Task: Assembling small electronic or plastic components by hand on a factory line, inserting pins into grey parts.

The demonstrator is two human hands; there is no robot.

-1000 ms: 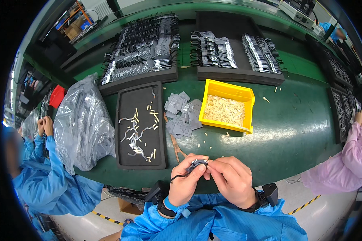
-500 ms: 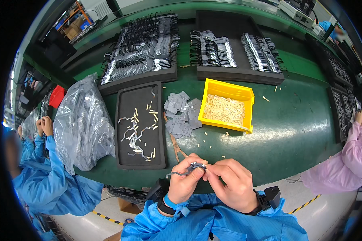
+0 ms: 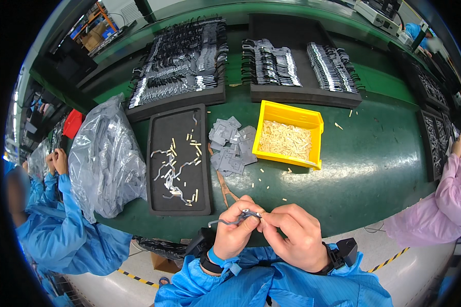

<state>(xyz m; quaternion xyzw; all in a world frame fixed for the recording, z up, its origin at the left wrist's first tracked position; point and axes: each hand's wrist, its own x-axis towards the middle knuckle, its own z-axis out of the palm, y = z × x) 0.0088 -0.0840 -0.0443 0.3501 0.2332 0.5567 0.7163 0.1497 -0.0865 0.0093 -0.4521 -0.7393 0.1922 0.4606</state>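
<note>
My left hand (image 3: 234, 234) is closed on a small dark grey part with a thin bent strip (image 3: 221, 222) sticking out to the left. At the part's right end, the thumb and fingertips of my right hand (image 3: 295, 236) are pinched together, meeting the left fingertips. Whatever sits between the right fingertips is too small to make out. Beyond my hands lies a loose pile of flat grey plates (image 3: 233, 146). Right of it stands a yellow bin (image 3: 292, 108) with many small pale gold pieces (image 3: 287, 140) inside.
A black tray (image 3: 159, 204) at left holds bent grey strips and small gold pieces. Beside it slumps a clear plastic bag (image 3: 107, 158). A brown two-armed tool (image 3: 225, 190) lies near my left hand. Foam trays (image 3: 305, 95) of stacked parts stand behind. Co-workers sit at both sides.
The held part has turned slightly in my left fingers, and its strip's free end has shifted a little left. My right fingertips have moved slightly with it.
</note>
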